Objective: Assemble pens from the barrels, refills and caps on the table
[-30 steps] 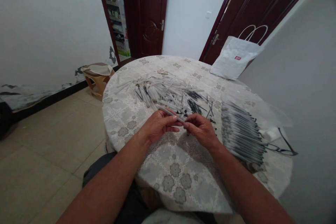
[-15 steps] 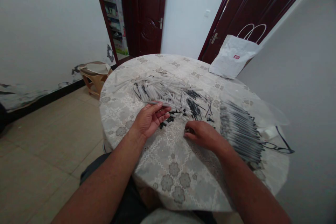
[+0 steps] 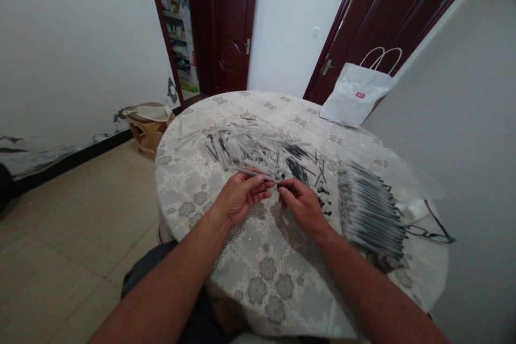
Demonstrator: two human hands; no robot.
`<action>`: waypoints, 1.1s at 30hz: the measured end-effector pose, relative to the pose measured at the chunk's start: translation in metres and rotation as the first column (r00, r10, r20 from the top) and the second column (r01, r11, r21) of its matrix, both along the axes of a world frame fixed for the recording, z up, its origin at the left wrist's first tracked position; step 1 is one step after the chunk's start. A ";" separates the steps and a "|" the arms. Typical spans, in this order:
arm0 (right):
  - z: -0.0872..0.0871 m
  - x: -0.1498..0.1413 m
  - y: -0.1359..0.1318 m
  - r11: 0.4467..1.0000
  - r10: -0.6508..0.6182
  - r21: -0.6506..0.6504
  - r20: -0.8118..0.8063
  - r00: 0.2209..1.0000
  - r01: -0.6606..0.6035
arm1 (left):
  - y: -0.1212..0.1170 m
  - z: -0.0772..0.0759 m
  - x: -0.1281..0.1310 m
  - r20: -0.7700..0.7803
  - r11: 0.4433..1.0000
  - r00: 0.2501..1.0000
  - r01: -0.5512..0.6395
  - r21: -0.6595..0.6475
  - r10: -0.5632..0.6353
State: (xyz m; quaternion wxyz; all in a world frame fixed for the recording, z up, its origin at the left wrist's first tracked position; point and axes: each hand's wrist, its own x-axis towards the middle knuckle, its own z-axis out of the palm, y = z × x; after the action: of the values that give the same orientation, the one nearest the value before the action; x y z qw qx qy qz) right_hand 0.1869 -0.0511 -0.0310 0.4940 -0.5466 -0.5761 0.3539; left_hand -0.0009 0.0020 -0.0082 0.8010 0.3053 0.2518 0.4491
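My left hand (image 3: 242,196) is closed on a thin whitish pen barrel (image 3: 267,178), which points toward my other hand. My right hand (image 3: 301,204) pinches a small dark piece, perhaps a pen cap or plug (image 3: 278,186), right at the barrel's end; whether it is inside the barrel I cannot tell. Just beyond both hands lies a loose heap of translucent barrels (image 3: 242,145). Thin dark refills (image 3: 297,170) lie in bunches at the heap's right side. Small black parts (image 3: 323,199) are scattered beside my right hand.
Rows of grey pens with dark ends (image 3: 373,209) lie on clear plastic at the right. Beyond them are eyeglasses (image 3: 433,236). A white paper bag (image 3: 358,94) stands at the table's back right. Left of the round table (image 3: 266,301) is a stool (image 3: 147,126).
My right hand has risen from the tabletop near the small parts and come left to the barrel's end, bringing a small dark piece. My left hand has shifted slightly right with the barrel.
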 end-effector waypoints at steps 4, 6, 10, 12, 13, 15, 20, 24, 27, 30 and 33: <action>0.000 -0.005 -0.001 0.998 -0.028 0.054 -0.108 0.994 0.034 | -0.002 0.000 0.002 -0.007 1.000 1.000 0.001 0.010 -0.001; 0.001 -0.004 0.000 0.997 -0.039 0.062 -0.134 0.990 0.047 | -0.002 0.000 0.003 -0.010 1.000 1.000 -0.002 0.017 0.002; 0.003 -0.004 0.000 0.997 -0.039 0.064 -0.166 0.985 0.050 | -0.003 -0.001 0.004 -0.019 0.999 1.000 0.007 0.033 -0.006; 0.004 -0.005 0.000 0.997 -0.033 0.061 -0.179 0.983 0.045 | -0.003 -0.001 0.005 -0.031 0.999 1.000 0.006 0.040 -0.005; 0.005 -0.006 0.000 0.997 -0.031 0.063 -0.183 0.983 0.044 | -0.003 -0.001 0.005 -0.039 0.999 0.999 0.004 0.044 -0.002; 0.006 -0.007 0.000 0.997 -0.028 0.068 -0.186 0.982 0.041 | -0.004 -0.002 0.005 -0.053 0.999 0.999 0.003 0.054 0.000; 0.005 -0.007 -0.001 0.996 -0.028 0.082 -0.154 0.988 0.041 | -0.004 -0.003 0.006 -0.107 0.995 0.994 0.012 0.095 -0.002; 0.004 -0.006 -0.003 0.993 -0.058 0.094 -0.107 0.993 0.068 | -0.004 -0.002 0.007 -0.153 0.992 0.988 -0.006 0.122 0.025; 0.005 -0.006 -0.004 0.989 -0.083 0.113 -0.083 0.993 0.092 | -0.005 -0.001 0.006 -0.172 0.991 0.985 -0.006 0.135 0.030; 0.005 -0.007 -0.004 0.987 -0.100 0.122 -0.074 0.992 0.109 | -0.006 0.000 0.006 -0.175 0.992 0.985 0.009 0.129 0.014; 0.006 -0.006 -0.004 0.988 -0.098 0.110 -0.072 0.993 0.106 | -0.006 0.000 0.005 -0.171 0.992 0.985 0.009 0.123 0.012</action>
State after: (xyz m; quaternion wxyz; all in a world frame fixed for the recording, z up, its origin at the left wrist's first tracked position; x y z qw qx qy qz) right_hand 0.1813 -0.0553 -0.0246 0.5606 -0.5344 -0.5498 0.3128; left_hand 0.0043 -0.0039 -0.0086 0.7556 0.3916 0.2918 0.4366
